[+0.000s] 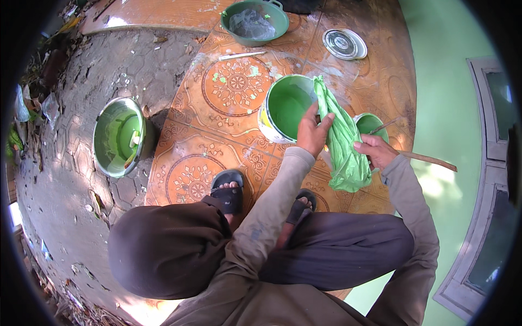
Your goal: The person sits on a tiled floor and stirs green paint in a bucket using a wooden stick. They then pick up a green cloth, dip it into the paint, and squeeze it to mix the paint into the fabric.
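A crumpled light-green plastic bag (pixel 343 155) hangs between my hands, its narrow twisted end upward and its fuller end low. My left hand (pixel 314 130) is closed on its left edge, thumb up, in front of a white paint bucket's (pixel 266 126) rim. From the other side, my right hand (pixel 376 150) pinches the bag between thumb and fingers. Green paint (pixel 289 107) fills part of the bucket. Partly behind the bag stands a smaller green container (pixel 371 121) with a thin stick leaning in it. A wooden stick (pixel 432 160) sticks out beyond my right wrist; its other end is hidden.
At left, a bucket (pixel 99 145) holds green paint and a painting tool (pixel 134 142). Further off are a green basin (pixel 231 33) with clear plastic, a round lid (pixel 342 43) and a whitish stick (pixel 242 55). A green wall (pixel 440 81) and windowed frame (pixel 478 228) bound the right.
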